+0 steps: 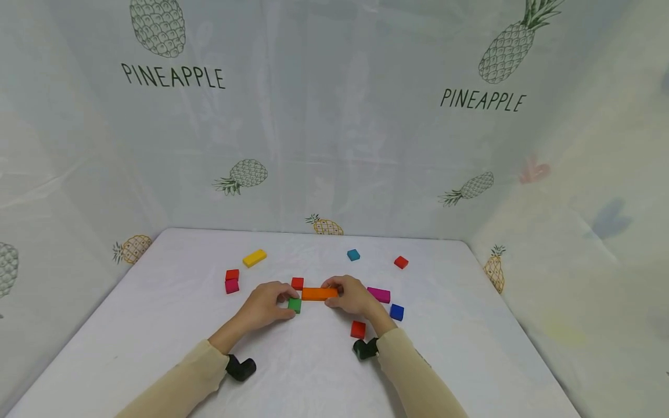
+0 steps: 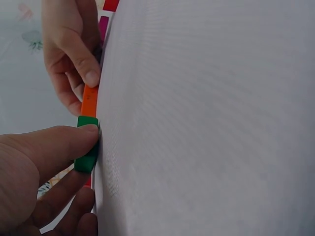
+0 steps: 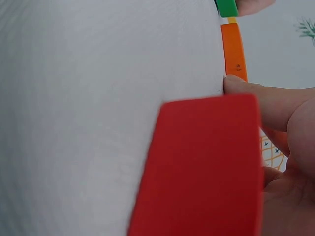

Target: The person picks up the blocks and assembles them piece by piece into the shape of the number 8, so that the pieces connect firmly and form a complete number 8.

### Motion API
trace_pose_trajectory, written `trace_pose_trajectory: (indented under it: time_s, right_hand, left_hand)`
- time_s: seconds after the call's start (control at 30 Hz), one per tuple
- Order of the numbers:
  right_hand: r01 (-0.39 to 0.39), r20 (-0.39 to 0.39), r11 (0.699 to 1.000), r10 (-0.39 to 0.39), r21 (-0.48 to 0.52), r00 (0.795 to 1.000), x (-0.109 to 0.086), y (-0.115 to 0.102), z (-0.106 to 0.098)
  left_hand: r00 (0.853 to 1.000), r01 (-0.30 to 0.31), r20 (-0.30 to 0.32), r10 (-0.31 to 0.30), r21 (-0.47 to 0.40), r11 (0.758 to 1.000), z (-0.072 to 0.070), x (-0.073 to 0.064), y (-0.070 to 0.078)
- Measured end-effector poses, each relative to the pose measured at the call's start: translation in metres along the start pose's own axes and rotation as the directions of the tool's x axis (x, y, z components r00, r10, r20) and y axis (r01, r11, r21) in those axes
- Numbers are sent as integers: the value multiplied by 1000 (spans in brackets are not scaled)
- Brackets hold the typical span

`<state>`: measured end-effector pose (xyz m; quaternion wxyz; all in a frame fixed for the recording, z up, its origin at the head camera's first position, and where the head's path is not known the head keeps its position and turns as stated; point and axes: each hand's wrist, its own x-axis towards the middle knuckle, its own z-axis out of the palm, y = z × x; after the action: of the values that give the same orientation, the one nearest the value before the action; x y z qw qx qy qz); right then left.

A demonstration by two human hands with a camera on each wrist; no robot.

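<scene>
My left hand (image 1: 268, 305) pinches a small green block (image 1: 295, 305) between thumb and fingers on the white table. To its right lies a long orange block (image 1: 316, 294), and my right hand (image 1: 351, 296) grips this one near its right end. In the left wrist view the green block (image 2: 87, 145) is under the left thumb, close to the near end of the orange block (image 2: 89, 101). Just behind the green and orange blocks sits a red block (image 1: 297, 283). The right wrist view shows the right thumb on the orange block (image 3: 234, 51).
Beside the right forearm are a red block (image 1: 358, 330), a magenta block (image 1: 378, 295) and a blue block (image 1: 397, 312). Farther back lie a yellow block (image 1: 254, 258), a teal block (image 1: 353, 255) and another red block (image 1: 401, 262). Red (image 1: 232, 274) and pink (image 1: 232, 286) blocks sit left.
</scene>
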<state>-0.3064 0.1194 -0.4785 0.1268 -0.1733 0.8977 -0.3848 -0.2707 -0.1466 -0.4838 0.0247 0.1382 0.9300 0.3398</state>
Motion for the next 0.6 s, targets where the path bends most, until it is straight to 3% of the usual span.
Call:
trace_pose_trajectory:
  time_s: [0.6]
  right_hand:
    - [-4, -5, 1000, 4, -11, 1000, -2, -3, 0]
  left_hand:
    - [1000, 19, -4, -19, 14, 1000, 2, 2, 2]
